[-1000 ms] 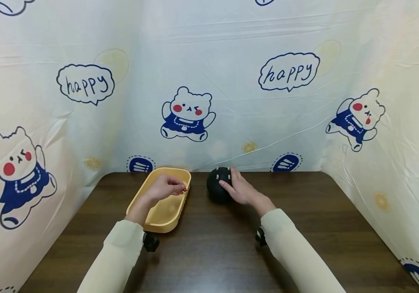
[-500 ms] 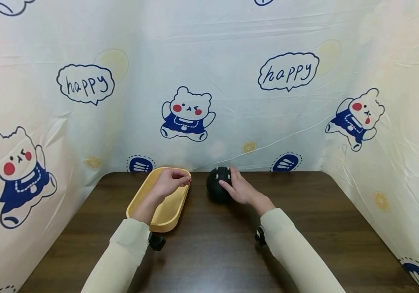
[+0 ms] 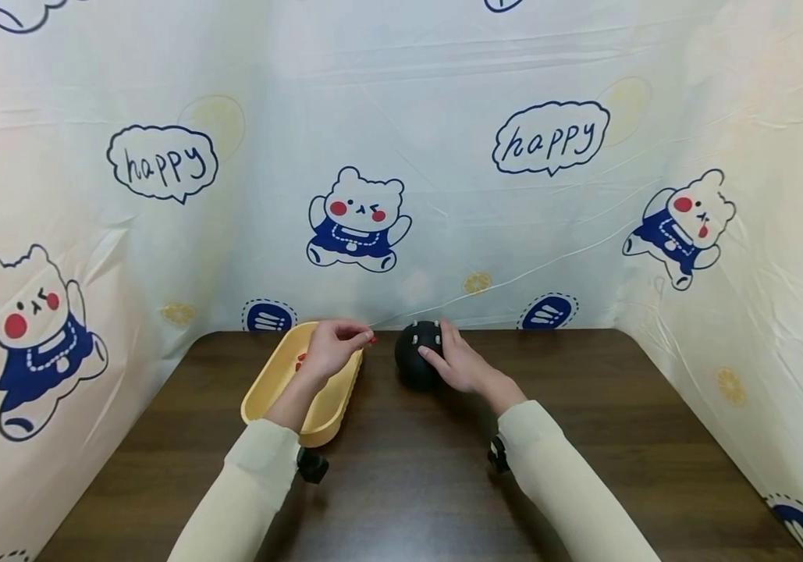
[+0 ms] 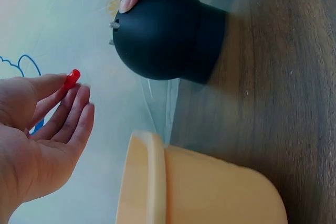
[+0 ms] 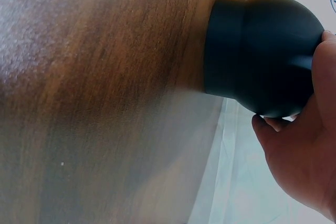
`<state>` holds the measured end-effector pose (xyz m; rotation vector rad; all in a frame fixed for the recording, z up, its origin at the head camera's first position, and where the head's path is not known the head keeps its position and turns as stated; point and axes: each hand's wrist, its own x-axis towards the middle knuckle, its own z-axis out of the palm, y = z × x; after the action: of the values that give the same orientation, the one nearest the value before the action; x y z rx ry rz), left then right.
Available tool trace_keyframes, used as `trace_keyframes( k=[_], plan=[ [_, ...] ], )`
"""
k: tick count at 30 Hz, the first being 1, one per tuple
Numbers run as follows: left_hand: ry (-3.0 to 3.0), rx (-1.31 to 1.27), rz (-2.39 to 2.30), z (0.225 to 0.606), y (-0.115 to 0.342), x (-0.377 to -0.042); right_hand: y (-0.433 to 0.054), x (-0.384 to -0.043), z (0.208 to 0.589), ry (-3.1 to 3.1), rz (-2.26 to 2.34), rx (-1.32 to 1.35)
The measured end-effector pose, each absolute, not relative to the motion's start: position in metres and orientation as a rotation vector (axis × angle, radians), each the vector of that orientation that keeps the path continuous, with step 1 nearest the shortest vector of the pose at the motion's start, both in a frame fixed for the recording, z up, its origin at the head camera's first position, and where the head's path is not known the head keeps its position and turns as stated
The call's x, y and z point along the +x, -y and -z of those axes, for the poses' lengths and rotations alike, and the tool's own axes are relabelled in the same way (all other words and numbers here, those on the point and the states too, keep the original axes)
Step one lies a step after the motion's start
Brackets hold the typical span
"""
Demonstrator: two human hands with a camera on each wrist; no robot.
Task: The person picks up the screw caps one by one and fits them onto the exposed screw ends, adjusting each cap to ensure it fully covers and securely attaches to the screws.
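Note:
My left hand point(image 3: 331, 347) pinches a small red cylindrical piece point(image 4: 72, 78) between thumb and index finger, the other fingers loosely bent. It hovers over the far right edge of a yellow tray point(image 3: 324, 433). To the right stands a black ball-shaped stand point(image 3: 417, 368) on a short round base, with several threaded metal studs point(image 4: 114, 25) sticking out of its top. My right hand point(image 3: 467, 365) grips this stand from the right side, thumb on the near upper face. In the left wrist view, the red piece is apart from the studs.
Several more small red pieces point(image 3: 300, 361) lie in the tray, partly hidden by the left hand. The brown wooden table point(image 3: 415, 484) ends at the back against a white curtain point(image 3: 443, 234) printed with bears, which also hangs along both sides.
My left hand has moved right and slightly away from me with the red piece, uncovering red pieces in the tray. The right hand and the black stand have stayed in place.

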<state>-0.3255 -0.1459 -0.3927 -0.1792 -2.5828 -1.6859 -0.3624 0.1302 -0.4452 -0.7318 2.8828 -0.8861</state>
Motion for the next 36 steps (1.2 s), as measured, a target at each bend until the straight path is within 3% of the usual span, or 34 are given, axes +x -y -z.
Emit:
trace_keyframes(
  k=[36],
  plan=[
    [2.363,-0.074,1.637,0.402,0.091,-0.340,-0.129,-0.359,0.443,-2.877,0.903,-0.680]
  ],
)
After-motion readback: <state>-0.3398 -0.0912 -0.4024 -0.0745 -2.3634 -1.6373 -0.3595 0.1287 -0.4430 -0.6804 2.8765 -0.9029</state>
